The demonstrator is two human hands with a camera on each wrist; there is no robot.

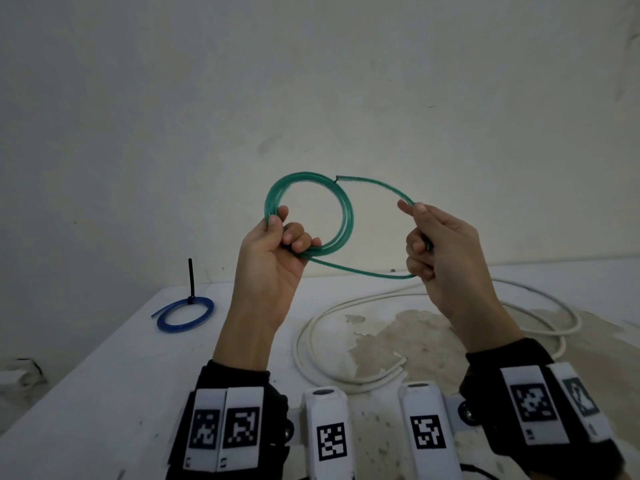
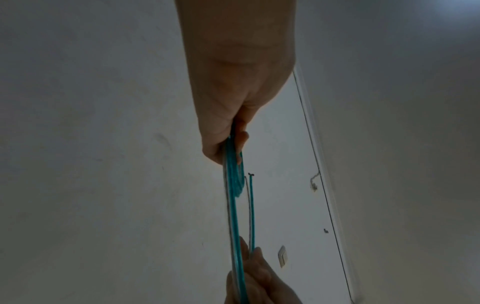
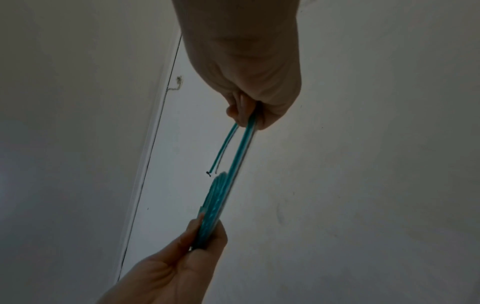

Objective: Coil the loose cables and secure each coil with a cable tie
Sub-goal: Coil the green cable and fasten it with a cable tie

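Nearest are two black wristbands (image 1: 225, 410) carrying square black-and-white code tags; no readable writing shows on them. Beyond, one white cable (image 1: 313, 327) lies loose on the white table (image 1: 104, 375). Held up above the table, the left hand (image 1: 277, 251) has its fingers and thumb curled round the stacked loops of one green cable (image 1: 346, 216). The right hand (image 1: 436, 251) pinches the same cable's free length between thumb and forefinger, the cut end arching back toward the coil. Far left on the table lies one blue coil (image 1: 185, 315), with a black cable tie (image 1: 190, 277) standing upright on it.
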